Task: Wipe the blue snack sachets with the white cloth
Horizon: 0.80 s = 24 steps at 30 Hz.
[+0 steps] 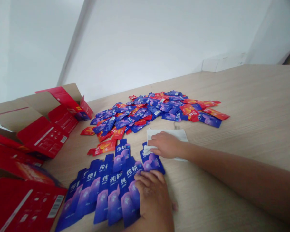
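The cloth [181, 136] is showing white. To its near left, blue sachets [114, 198] are bearing lilac rounded shapes and white lettering. Beyond it, the pile [145, 112] is mixing blue with red and orange. Farther left, boxes [42, 135] are displaying red outsides, white print, tan insides. Under it, the table [244, 129] is showing beige grain.

Stretches the bare right forearm [232, 172] in from the right, lays the right hand [166, 144] palm down with fingers pointing left; rests the left hand [154, 196] nearer, back up, fingers bent
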Tool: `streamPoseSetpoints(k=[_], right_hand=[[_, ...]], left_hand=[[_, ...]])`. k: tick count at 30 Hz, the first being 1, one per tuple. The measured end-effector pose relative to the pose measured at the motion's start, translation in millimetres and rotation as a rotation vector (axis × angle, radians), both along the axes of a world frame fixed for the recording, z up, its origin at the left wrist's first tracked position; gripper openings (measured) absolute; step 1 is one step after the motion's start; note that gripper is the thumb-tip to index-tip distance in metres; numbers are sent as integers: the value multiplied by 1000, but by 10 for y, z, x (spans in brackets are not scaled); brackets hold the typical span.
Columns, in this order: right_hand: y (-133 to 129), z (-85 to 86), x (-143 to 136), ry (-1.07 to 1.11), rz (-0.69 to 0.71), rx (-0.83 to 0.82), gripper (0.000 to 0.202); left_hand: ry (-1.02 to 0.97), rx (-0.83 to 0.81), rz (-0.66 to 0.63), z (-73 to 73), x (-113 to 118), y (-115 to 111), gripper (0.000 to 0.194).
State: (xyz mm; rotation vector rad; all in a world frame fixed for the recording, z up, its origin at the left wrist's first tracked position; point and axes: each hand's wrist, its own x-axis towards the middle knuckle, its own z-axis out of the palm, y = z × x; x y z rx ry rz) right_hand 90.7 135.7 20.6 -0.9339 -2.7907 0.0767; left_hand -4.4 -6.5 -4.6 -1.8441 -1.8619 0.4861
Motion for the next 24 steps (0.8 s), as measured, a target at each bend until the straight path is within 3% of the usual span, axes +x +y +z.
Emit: streamPoseSetpoints(k=[3, 7, 9, 13, 17, 21, 24], right_hand=[[-28, 26, 14, 43, 10, 14, 24], [-179, 22, -82, 56, 196, 33, 25], [-204, 0, -119, 22, 225, 25, 24], [-84, -26, -72, -4, 66, 0, 23], [-2, 16, 20, 9, -21, 2, 23], [-136, 45, -40, 71, 92, 42, 25], [-220, 21, -118, 19, 207, 36, 25]], left_hand=[[-3, 19, -3, -2, 3, 5, 67], [-13, 1, -11, -6, -4, 10, 68], [-18, -4, -16, -15, -10, 8, 70], [37, 86, -32, -39, -19, 1, 60], [18, 75, -29, -23, -16, 3, 70], [-10, 55, -21, -6, -12, 7, 81], [9, 60, -23, -26, -15, 4, 78]])
